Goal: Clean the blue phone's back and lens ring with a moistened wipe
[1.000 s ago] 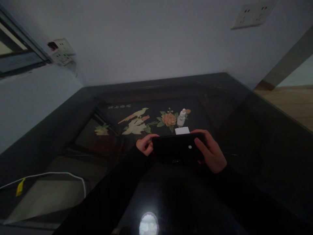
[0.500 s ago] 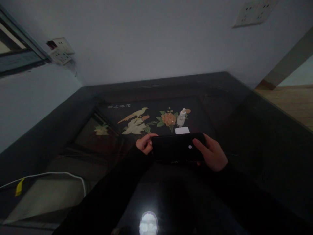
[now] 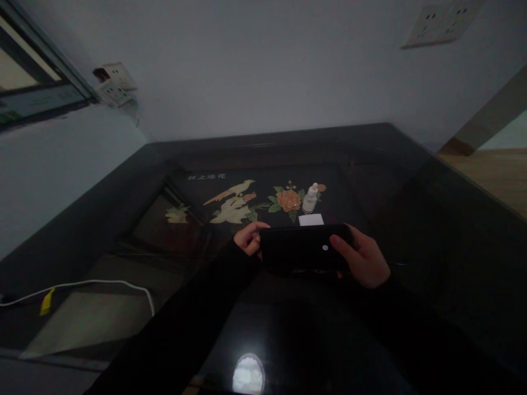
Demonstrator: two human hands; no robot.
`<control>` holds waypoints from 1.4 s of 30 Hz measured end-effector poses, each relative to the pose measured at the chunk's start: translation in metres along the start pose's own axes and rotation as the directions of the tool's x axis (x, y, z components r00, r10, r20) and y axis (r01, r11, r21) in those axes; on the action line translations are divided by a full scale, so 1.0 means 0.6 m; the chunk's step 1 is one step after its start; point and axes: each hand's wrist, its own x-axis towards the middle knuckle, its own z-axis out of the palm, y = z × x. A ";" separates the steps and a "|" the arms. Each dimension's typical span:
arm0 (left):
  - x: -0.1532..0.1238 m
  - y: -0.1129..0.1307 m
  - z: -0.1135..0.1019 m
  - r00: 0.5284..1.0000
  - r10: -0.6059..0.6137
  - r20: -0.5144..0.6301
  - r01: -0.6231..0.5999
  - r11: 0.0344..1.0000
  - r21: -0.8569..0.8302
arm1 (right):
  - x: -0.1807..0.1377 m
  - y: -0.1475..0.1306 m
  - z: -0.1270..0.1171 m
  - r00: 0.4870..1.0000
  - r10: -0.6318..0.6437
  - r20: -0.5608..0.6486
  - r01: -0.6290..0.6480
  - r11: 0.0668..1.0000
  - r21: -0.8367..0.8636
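Note:
Held sideways between both hands is a smartphone [image 3: 296, 249], its dark screen showing one small round white mark. My left hand [image 3: 249, 238] pinches its left end. At the other end, my right hand [image 3: 364, 257] grips the phone with the thumb lying over the screen near the mark. Just beyond the phone lies a small white card or paper [image 3: 311, 220], partly covered by its top edge. Behind that stands a clear dropper bottle [image 3: 310, 198] with a white bulb top and a pale label, upright on the table.
The glossy black table [image 3: 263, 156] bears a bird-and-flower picture [image 3: 234, 206] and reflects a bright lamp. A white cable [image 3: 99, 282] with a yellow tag [image 3: 47, 302] crosses the left side. Wall sockets [image 3: 117, 85] are at the back left, more sockets [image 3: 442, 24] at the upper right.
The whole view has shifted slightly, so everything sits a little further right. Both hands keep the same hold on the phone; the bottle and card stay in place.

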 end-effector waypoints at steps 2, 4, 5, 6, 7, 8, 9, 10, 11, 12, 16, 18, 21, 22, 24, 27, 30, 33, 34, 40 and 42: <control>0.003 -0.007 -0.001 0.999 -0.004 0.053 0.007 0.998 -0.058 | 0.001 0.002 -0.001 1.000 0.005 0.006 -0.005 1.000 0.000; 0.005 -0.011 -0.002 0.997 0.004 0.081 0.005 0.994 -0.108 | 0.002 0.004 -0.003 1.000 0.011 0.007 -0.011 1.000 -0.003; 0.005 -0.011 -0.002 0.996 0.010 0.088 0.001 0.992 -0.129 | 0.003 0.005 -0.004 1.000 0.012 0.007 -0.012 1.000 -0.007; 0.004 -0.009 -0.001 0.996 0.014 0.092 0.000 0.989 -0.150 | 0.004 0.006 -0.005 1.000 0.010 0.006 -0.010 1.000 -0.011; 0.003 -0.005 0.000 0.996 0.013 0.094 0.003 0.986 -0.169 | 0.005 0.007 -0.005 1.000 0.007 0.009 -0.007 1.000 -0.013; 0.000 0.000 0.001 0.996 0.008 0.093 0.010 0.982 -0.187 | 0.006 0.007 -0.006 1.000 0.005 0.013 -0.005 1.000 -0.014; -0.003 0.005 0.002 0.995 -0.002 0.097 0.022 0.979 -0.202 | 0.006 0.007 -0.007 1.000 0.004 0.018 -0.004 1.000 -0.014; -0.006 0.011 0.003 0.995 -0.018 0.099 0.039 0.975 -0.217 | 0.006 0.006 -0.007 1.000 0.005 0.024 -0.005 1.000 -0.014; -0.008 0.015 0.004 0.994 -0.033 0.100 0.056 0.972 -0.230 | 0.006 0.005 -0.007 1.000 0.008 0.027 -0.007 1.000 -0.013; -0.011 0.019 0.005 0.993 -0.047 0.106 0.072 0.967 -0.245 | 0.006 0.004 -0.007 1.000 0.013 0.022 -0.012 1.000 -0.014; -0.012 0.015 0.006 0.986 -0.070 0.153 0.117 0.938 -0.326 | 0.002 -0.002 -0.003 0.998 0.035 -0.054 -0.036 0.999 -0.007; -0.007 0.004 0.005 0.984 -0.067 0.164 0.123 0.925 -0.360 | 0.003 -0.002 0.000 0.996 0.046 -0.081 -0.045 0.999 0.013; 0.001 -0.008 0.003 0.982 -0.100 0.160 0.160 0.893 -0.422 | 0.010 0.006 0.003 0.991 0.062 -0.118 -0.051 0.994 0.094; 0.003 -0.009 0.003 0.980 -0.126 0.155 0.185 0.869 -0.460 | 0.013 0.009 0.003 0.988 0.068 -0.140 -0.050 0.991 0.124; 0.004 -0.006 0.004 0.968 -0.190 0.164 0.249 0.807 -0.535 | 0.019 0.015 0.000 0.980 0.069 -0.189 -0.036 0.984 0.173; -0.003 0.005 0.007 0.935 -0.230 0.272 0.346 0.766 -0.541 | 0.024 0.018 -0.004 0.973 0.053 -0.227 -0.010 0.983 0.186; -0.011 0.014 0.012 0.915 -0.217 0.341 0.365 0.804 -0.469 | 0.022 0.016 -0.006 0.968 0.026 -0.251 0.009 0.990 0.140; -0.015 0.018 0.017 0.925 -0.227 0.306 0.349 0.827 -0.442 | 0.016 0.012 -0.004 0.962 -0.018 -0.273 0.040 0.996 0.074; -0.016 0.018 0.018 0.928 -0.231 0.292 0.343 0.832 -0.435 | 0.014 0.011 -0.004 0.962 -0.027 -0.270 0.044 0.997 0.059; -0.019 0.019 0.027 0.957 -0.205 0.204 0.274 0.870 -0.410 | 0.002 -0.005 0.000 0.964 -0.066 -0.258 0.064 0.998 -0.019; -0.019 0.015 0.030 0.964 -0.200 0.174 0.255 0.883 -0.394 | -0.004 -0.010 0.003 0.959 -0.094 -0.269 0.077 0.994 -0.073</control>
